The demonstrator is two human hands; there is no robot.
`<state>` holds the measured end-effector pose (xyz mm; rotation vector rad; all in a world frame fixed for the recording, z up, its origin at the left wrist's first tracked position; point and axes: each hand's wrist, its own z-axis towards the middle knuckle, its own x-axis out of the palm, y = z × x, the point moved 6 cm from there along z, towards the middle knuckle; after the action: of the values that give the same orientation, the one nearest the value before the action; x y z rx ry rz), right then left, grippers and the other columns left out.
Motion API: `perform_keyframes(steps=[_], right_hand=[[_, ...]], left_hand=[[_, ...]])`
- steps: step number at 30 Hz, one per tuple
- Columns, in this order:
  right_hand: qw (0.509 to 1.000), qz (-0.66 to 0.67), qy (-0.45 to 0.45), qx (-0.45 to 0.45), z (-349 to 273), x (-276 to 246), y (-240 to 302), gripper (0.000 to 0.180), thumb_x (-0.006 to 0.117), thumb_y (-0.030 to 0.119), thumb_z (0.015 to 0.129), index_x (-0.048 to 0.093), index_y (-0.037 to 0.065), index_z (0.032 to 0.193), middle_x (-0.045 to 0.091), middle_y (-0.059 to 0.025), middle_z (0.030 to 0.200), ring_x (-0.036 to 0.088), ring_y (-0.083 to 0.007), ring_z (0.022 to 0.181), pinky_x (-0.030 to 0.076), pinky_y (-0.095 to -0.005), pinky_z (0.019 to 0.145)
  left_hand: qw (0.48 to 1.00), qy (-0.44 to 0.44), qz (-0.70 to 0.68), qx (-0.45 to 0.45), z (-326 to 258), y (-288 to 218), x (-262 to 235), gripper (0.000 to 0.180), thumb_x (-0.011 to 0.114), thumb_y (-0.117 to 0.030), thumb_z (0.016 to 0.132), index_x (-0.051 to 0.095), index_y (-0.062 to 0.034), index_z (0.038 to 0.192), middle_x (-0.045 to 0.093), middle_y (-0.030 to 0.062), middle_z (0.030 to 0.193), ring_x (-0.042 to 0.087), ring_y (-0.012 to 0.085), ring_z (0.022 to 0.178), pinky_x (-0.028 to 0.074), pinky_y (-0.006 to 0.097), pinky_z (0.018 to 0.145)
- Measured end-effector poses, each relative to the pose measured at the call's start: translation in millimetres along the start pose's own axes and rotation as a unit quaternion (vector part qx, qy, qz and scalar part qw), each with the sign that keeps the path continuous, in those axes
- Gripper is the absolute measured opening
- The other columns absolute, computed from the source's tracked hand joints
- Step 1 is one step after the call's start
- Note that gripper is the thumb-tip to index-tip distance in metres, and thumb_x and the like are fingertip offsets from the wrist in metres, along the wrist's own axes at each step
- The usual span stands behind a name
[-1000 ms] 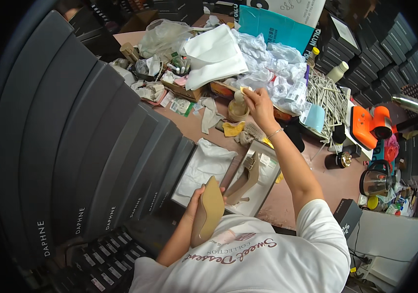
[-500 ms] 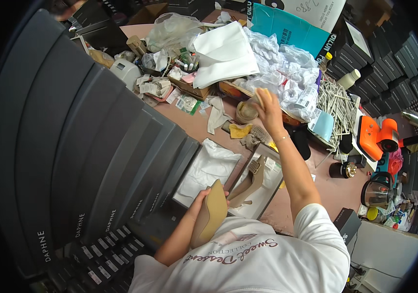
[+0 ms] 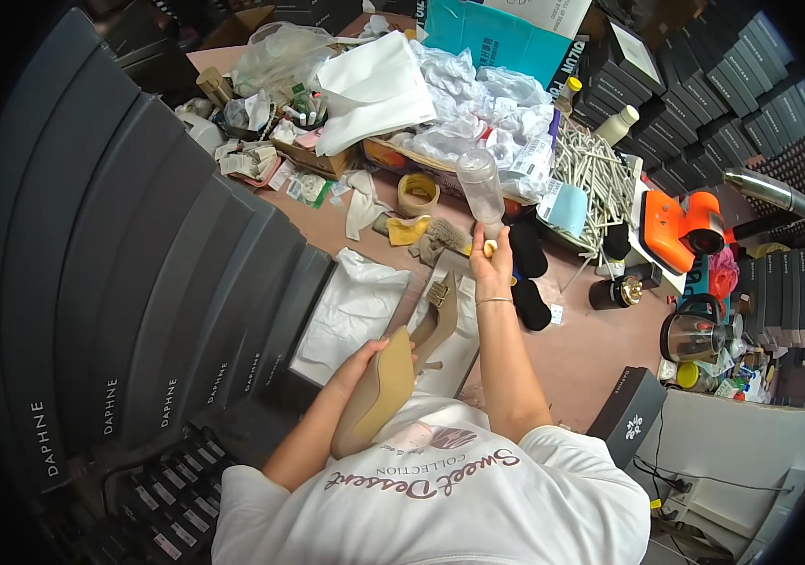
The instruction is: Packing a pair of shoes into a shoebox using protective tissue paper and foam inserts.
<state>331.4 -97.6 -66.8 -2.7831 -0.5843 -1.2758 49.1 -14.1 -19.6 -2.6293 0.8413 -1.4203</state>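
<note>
My left hand (image 3: 363,363) is closed around a beige shoe (image 3: 376,394), its tan sole facing up, close to my chest. Above the table, my right hand (image 3: 491,268) grips a clear bottle (image 3: 481,184) by its narrow end, the wide end pointing away from me. A small pale yellow piece (image 3: 490,248) shows at the fingers of that hand; I cannot make out what it is. Between my arms, a second beige shoe (image 3: 438,318) with a buckle-like ornament lies in an open shoe box, beside white tissue paper (image 3: 355,303).
Stacked dark shoe boxes (image 3: 153,254) wall off the left side. Beyond my hands are a tape roll (image 3: 418,195), a yellow cloth (image 3: 407,231), crumpled white paper (image 3: 478,94) and many white sticks (image 3: 595,179). An orange device (image 3: 676,231) and a glass pot (image 3: 690,334) stand right.
My right hand has drawn back toward me, and the clear bottle in it now shows plainly. The left hand still holds the shoe. The whole view has shifted a little.
</note>
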Motion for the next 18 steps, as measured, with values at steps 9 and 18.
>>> perform_keyframes(steps=[9, 18], right_hand=[[0.998, -0.065, 0.006, -0.016, 15, 3, -6, 0.031, 0.059, 0.022, 0.091, 0.054, -0.001, 0.111, 0.06, -0.0116, 0.11, 0.06, -0.0257, 0.097, 0.054, -0.0384, 0.087], [0.336, -0.639, 0.414, -0.554, -49, 151, -60, 0.047, 0.067, 0.008, 0.081, 0.053, 0.013, 0.126, 0.049, -0.0213, 0.119, 0.051, -0.0374, 0.107, 0.044, -0.0386, 0.089]], left_hand=[[0.995, 0.055, -0.045, 0.063, 4, -16, -3, 0.049, 0.05, -0.023, 0.088, 0.038, -0.0082, 0.134, 0.05, 0.0142, 0.125, 0.054, 0.0328, 0.11, 0.048, 0.05, 0.09], [0.994, -0.043, -0.037, 0.096, -3, -11, -26, 0.05, 0.048, -0.031, 0.092, 0.036, -0.0096, 0.135, 0.052, 0.0155, 0.123, 0.056, 0.0317, 0.106, 0.051, 0.045, 0.085]])
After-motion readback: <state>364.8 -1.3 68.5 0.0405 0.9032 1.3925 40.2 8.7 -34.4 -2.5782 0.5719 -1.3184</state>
